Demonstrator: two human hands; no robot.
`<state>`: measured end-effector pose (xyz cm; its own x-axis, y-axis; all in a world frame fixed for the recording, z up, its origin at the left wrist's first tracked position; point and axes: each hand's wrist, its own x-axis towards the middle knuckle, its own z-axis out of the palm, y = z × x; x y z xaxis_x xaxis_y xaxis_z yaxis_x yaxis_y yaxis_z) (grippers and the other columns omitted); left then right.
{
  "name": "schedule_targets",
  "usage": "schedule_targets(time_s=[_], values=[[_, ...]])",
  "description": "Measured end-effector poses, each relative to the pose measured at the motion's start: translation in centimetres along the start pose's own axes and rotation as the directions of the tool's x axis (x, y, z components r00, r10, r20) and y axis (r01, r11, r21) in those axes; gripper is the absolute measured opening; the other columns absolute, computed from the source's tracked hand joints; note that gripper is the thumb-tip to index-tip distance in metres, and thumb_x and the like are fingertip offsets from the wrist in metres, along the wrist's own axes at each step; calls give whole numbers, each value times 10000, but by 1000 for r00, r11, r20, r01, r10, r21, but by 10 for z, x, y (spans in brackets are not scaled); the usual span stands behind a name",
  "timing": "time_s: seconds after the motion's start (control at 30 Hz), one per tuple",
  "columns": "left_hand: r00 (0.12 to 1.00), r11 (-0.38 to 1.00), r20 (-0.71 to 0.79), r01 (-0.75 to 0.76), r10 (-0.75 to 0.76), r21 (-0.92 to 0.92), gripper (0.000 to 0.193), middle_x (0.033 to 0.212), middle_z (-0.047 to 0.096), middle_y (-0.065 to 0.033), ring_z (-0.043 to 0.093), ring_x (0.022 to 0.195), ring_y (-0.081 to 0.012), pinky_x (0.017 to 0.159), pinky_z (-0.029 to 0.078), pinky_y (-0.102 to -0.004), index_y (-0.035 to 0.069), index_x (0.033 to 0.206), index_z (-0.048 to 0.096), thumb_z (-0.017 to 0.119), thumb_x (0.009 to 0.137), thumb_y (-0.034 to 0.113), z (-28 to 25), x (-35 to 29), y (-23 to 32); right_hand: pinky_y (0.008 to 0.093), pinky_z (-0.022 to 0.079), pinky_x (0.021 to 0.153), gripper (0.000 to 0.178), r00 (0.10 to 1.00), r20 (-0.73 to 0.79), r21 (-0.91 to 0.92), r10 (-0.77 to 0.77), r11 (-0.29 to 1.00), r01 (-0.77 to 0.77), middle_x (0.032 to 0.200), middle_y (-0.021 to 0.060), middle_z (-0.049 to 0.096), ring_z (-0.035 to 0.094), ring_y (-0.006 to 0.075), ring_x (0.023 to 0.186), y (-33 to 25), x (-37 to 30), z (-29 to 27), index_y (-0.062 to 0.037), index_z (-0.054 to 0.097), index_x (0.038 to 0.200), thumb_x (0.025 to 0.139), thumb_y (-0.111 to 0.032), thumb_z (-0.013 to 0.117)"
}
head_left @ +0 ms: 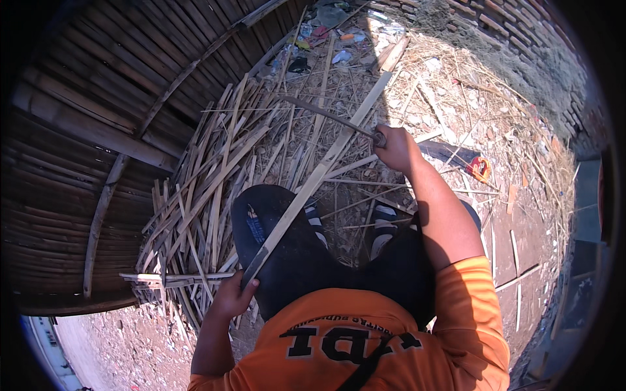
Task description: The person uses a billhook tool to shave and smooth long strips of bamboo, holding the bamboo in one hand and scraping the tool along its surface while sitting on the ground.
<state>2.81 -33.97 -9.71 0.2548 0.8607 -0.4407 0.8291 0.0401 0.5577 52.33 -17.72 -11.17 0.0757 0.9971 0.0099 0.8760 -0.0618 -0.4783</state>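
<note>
My left hand [233, 296] is closed around the lower end of a long, flat bamboo strip [306, 190]. The strip slants across my left thigh, away from me and to the right. In my right fist [395, 148] is the handle of a long, thin, slightly curved machete [329, 116]. Its blade points to the left and crosses the strip just beyond my knees. Whether the edge touches the bamboo cannot be made out.
A heap of split bamboo strips [215, 169] lies left of my legs, beside a bamboo wall [78, 117]. To the right, a handsaw with an orange-red handle [480, 169] rests on the ground. Shavings [417, 104] and litter stretch toward the brick wall [508, 29].
</note>
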Motion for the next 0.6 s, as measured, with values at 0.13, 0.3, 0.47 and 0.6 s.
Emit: schedule_targets(time_s=[0.13, 0.3, 0.47, 0.6], values=[[1000, 999, -10, -7, 7, 47, 461, 842, 699, -255, 705, 843, -454, 743, 536, -473, -21, 1085, 638, 630, 988, 430, -5, 7, 7, 460, 562, 825, 390, 945, -268, 145, 186, 978, -151, 921, 250, 728, 705, 433, 929, 58, 19, 11, -38, 677, 1191, 826, -170, 716], [1000, 1000, -4, 3, -3, -12, 459, 825, 693, -252, 710, 832, -437, 728, 538, -466, -17, 1047, 638, 644, 977, 436, -5, -2, 10, 495, 554, 878, 407, 998, -70, 75, 3, 997, 2, 974, 229, 727, 697, 422, 959, -20, -4, 7, -73, 679, 1197, 806, -178, 723], [990, 997, -121, -72, 71, -8, 448, 763, 681, -223, 708, 745, -414, 685, 539, -463, -7, 999, 654, 665, 963, 439, 8, 1, -7, 527, 544, 851, 334, 971, 113, -119, -211, 967, 224, 954, 206, 724, 689, 432, 951, -41, -13, -7, -71, 665, 1094, 782, -174, 723], [990, 988, -142, 28, -7, 149, 436, 737, 680, -202, 705, 666, -369, 648, 542, -451, 7, 994, 669, 698, 946, 440, 11, 1, 7, 506, 543, 855, 343, 987, -90, 150, 135, 981, -120, 956, 227, 726, 681, 446, 966, 15, 8, 0, -51, 678, 1104, 785, -171, 717]])
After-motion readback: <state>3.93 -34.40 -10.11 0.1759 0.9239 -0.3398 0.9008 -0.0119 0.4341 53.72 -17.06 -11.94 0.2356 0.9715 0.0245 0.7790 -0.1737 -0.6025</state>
